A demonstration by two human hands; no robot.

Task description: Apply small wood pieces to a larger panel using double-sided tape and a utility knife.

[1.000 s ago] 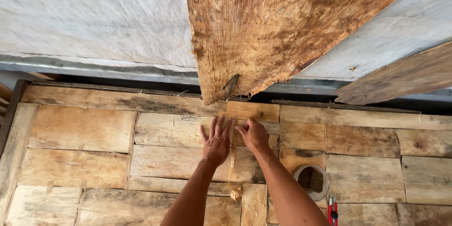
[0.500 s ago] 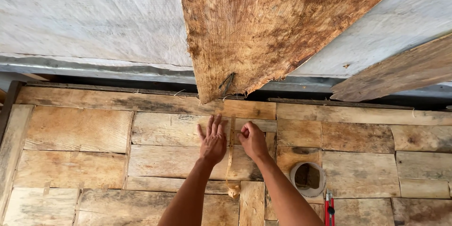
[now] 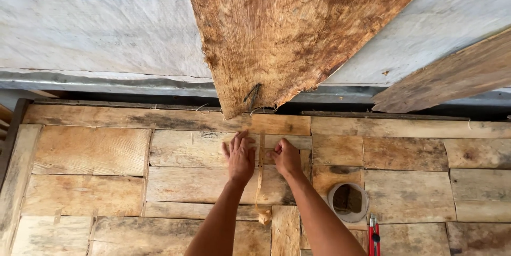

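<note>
Two hands work at frame centre; left hand (image 3: 240,156) lies flat, fingers spread, pressing the plank surface (image 3: 96,149); right hand (image 3: 286,157) curls, pinching a thin wooden strip (image 3: 260,173) upright between them, evidently steadying it; white cup (image 3: 348,201) lower right.

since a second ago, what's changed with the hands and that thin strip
Little changed. The left hand lies flat on the plank floor beside the thin strip, fingers closer together than before; the right hand pinches the strip's top as before. The round container has not moved.
</note>
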